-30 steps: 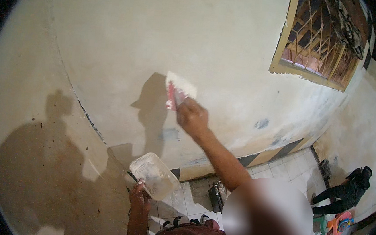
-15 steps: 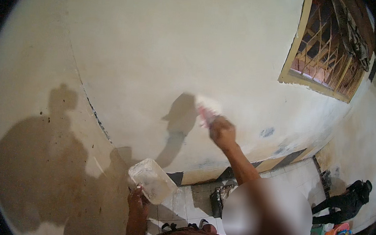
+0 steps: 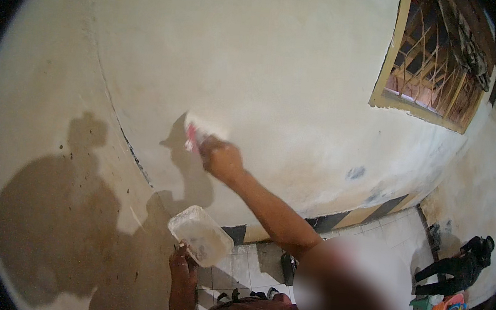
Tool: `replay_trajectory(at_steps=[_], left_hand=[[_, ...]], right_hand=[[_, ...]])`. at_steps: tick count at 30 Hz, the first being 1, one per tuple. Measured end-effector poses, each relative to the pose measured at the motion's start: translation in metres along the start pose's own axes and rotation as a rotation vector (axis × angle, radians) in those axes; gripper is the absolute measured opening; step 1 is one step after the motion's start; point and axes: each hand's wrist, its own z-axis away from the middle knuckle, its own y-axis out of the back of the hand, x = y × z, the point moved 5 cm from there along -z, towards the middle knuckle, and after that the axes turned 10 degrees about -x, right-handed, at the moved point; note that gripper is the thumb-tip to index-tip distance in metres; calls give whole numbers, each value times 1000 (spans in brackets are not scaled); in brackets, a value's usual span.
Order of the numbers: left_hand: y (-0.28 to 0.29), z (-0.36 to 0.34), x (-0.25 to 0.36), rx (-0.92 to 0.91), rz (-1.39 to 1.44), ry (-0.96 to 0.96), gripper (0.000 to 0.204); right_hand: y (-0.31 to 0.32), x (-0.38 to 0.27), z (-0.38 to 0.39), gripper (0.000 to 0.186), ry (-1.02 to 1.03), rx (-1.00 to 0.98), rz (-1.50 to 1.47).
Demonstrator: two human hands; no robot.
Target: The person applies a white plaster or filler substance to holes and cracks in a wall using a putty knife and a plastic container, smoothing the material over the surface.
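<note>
Kept the right fingers [image 3: 208, 149] closed round a broad flat-bladed tool [image 3: 205, 125], pale along the blade, pinkish red near the grip, and blurred. Held it up at the plaster wall [image 3: 300, 94], smooth and cream above those fingers, scuffed and browner below; could not tell whether pressed against it or just off. Gripped in the left fingers [image 3: 180, 255], lower and farther left, a tilted, rectangular, round-cornered tub [image 3: 217, 232] of translucent plastic, smeared whitish inside and pinched at its near edge. Saw a rough, dark crack [image 3: 129, 146] left of the right fingers, a grey patch [image 3: 355, 173] well to their right, a window [image 3: 429, 70] with thin bars farther up and right, and pale floor tiles [image 3: 238, 266] right of the left fingers. Compared with half a second earlier, had swung the right fingers and tool clearly leftward, nearer the crack; had drawn their shadow [image 3: 195, 183] along too, and left the tub almost in place.
</note>
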Motion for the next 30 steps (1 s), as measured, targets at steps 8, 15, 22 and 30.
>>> replay_trajectory(at_steps=[8,15,22,30], left_hand=[[3,3,6,0,37,-5,53],[16,-7,-13,-114,-11,65,56],[6,-3,-5,62,26,36,41],[26,-6,-14,58,16,70,37]], right_hand=[[94,39,49,15,170,405,372],[92,109,39,31,128,48,464],[34,84,128,18,166,134,224],[182,108,55,11,-361,869,174]])
